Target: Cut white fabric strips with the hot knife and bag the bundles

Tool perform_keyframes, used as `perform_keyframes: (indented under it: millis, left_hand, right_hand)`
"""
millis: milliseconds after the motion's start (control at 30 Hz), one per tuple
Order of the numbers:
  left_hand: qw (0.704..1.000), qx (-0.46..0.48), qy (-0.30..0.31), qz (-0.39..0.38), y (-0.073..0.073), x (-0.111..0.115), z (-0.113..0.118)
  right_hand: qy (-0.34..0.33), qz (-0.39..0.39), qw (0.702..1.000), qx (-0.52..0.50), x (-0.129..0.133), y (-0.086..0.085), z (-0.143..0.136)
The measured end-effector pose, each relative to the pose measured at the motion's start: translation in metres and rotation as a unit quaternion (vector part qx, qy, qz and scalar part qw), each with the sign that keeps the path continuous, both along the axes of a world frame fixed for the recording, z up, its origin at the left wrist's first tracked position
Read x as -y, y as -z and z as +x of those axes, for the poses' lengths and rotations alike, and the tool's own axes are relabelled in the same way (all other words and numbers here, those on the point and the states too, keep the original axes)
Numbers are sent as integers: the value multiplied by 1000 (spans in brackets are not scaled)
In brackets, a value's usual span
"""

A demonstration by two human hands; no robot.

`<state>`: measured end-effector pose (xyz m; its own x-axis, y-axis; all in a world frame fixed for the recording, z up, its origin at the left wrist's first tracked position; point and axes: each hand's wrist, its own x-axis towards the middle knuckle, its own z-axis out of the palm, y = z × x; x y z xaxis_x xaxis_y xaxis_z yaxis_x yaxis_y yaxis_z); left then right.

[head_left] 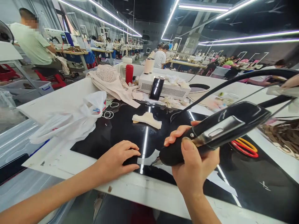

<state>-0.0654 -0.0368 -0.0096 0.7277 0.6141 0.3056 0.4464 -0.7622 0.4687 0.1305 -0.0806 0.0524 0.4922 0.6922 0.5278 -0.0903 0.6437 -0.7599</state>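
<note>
My right hand (196, 165) is wrapped round a black handheld tool (224, 130) with a metal plate on its side, raised over the right part of the black glossy sheet (116, 124). A black cable (210, 90) runs near the tool. My left hand (123, 157) rests at the sheet's front edge, fingers bent and apart, with nothing visible held. Beyond both hands, a small cream fabric piece (147, 119) lies on the sheet. Pale flat scraps lie between and under my hands.
A white plastic bag (81, 115) lies at the left. Behind are beige garments (109, 82), a red bottle (129, 74), a black phone (156, 88) against a white box (171, 90). Red and yellow rings (245, 147) sit at the right. A person (34, 46) sits far left.
</note>
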Motion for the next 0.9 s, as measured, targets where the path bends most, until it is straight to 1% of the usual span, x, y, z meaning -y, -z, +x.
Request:
perform_keyframes:
  millis: [167,400,600,767,900]
  left_hand:
    - [999,34,-5,-15,3,0,8]
    - [997,64,-12,-35,9,0,8]
    - [993,77,-36,-76,5,3,8]
    - [993,84,-41,-78,5,4,8]
    - [992,85,-45,-82,5,4,9]
  right_hand:
    - [-4,1,1000,0,-11,3,-14]
    - [-17,14,1000,-1,-19,8,-24]
    - [-17,12,1000,0,-21,10,-27]
    - [-11,14,1000,11,-22,10,-28]
    - [-22,17,1000,8,-21,9,-28]
